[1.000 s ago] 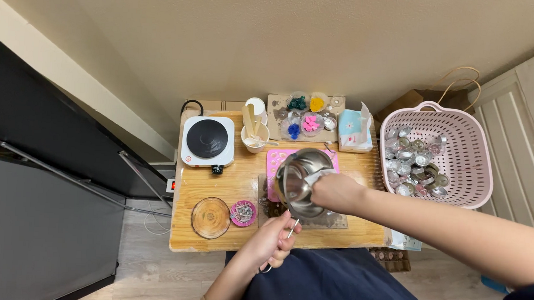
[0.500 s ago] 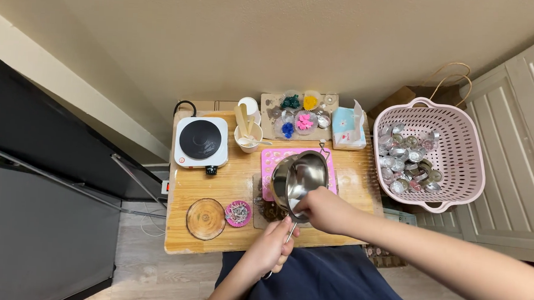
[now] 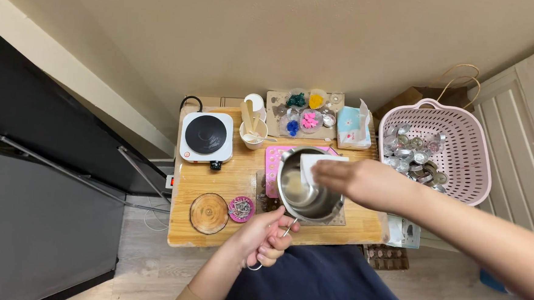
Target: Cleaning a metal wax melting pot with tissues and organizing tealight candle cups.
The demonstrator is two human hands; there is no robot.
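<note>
My left hand point(image 3: 262, 238) grips the wire handle of a shiny steel pot point(image 3: 309, 186). My right hand point(image 3: 363, 182) pinches a white tissue point(image 3: 318, 166) at its round rim, above the wooden worktop point(image 3: 229, 178).

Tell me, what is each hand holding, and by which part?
The left hand grips the metal pot by its thin wire handle. The right hand holds a white tissue by one end, at the pot's rim.
</note>
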